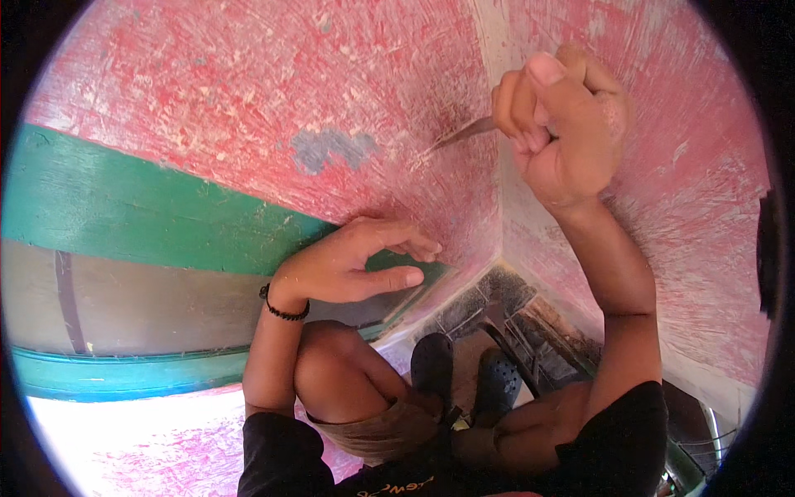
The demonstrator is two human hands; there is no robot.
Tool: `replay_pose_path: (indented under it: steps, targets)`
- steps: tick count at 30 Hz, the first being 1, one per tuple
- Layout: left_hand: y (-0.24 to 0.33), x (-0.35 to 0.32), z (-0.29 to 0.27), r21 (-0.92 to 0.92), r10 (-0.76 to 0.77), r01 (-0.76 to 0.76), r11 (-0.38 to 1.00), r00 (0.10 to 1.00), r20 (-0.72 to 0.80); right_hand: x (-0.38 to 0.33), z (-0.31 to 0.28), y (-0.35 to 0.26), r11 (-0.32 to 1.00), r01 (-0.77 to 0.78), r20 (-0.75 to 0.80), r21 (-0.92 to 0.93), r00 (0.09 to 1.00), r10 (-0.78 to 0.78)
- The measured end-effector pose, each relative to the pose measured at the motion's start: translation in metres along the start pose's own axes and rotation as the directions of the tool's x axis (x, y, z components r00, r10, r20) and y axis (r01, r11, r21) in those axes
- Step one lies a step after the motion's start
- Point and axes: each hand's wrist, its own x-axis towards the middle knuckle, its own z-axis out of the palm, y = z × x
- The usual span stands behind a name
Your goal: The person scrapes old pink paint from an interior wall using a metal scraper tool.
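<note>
My right hand point(571, 124) is raised near the wall corner, its fingers wrapped round a knife-like metal blade point(465, 132). The blade points left, with its tip at the scraped pink wall point(248, 91); its handle is hidden in my fist, so I cannot tell its exact kind. Lower and to the left, my left hand point(344, 261) holds nothing. Its fingers and thumb are apart, and the hand is against the end of the green painted band point(149, 203). Between the hands, a grey bare patch point(331, 151) shows in the pink paint.
A second pink wall point(704, 166) meets the first at a pale corner on the right. A blue ledge point(124, 373) runs below a grey panel point(166, 302) on the left. My dark perforated clogs point(497, 385) stand below, near dark blocks and long pieces at the corner's foot.
</note>
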Motion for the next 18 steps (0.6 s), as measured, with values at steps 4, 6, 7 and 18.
replay_pose_path:
  steps: [4,6,7,18]
  targets:
    - [-0.001,0.000,0.001,-0.051,-0.017,0.016,0.999,1.000,-0.010,-0.001,0.000,0.001,0.994,0.004,0.057,-0.112,0.998,0.002]
    - [-0.004,0.000,0.002,-0.042,-0.013,0.013,0.999,1.000,-0.004,-0.001,0.003,-0.002,0.987,0.006,0.075,-0.159,0.997,0.006]
    - [-0.005,-0.001,0.002,-0.046,0.008,-0.008,0.999,1.000,-0.011,0.003,0.006,-0.008,0.991,0.040,0.070,-0.129,0.997,-0.031]
    - [-0.012,0.001,0.000,0.057,0.086,-0.088,0.995,0.996,0.023,-0.001,0.003,-0.004,0.971,0.097,0.079,-0.217,0.994,-0.082]
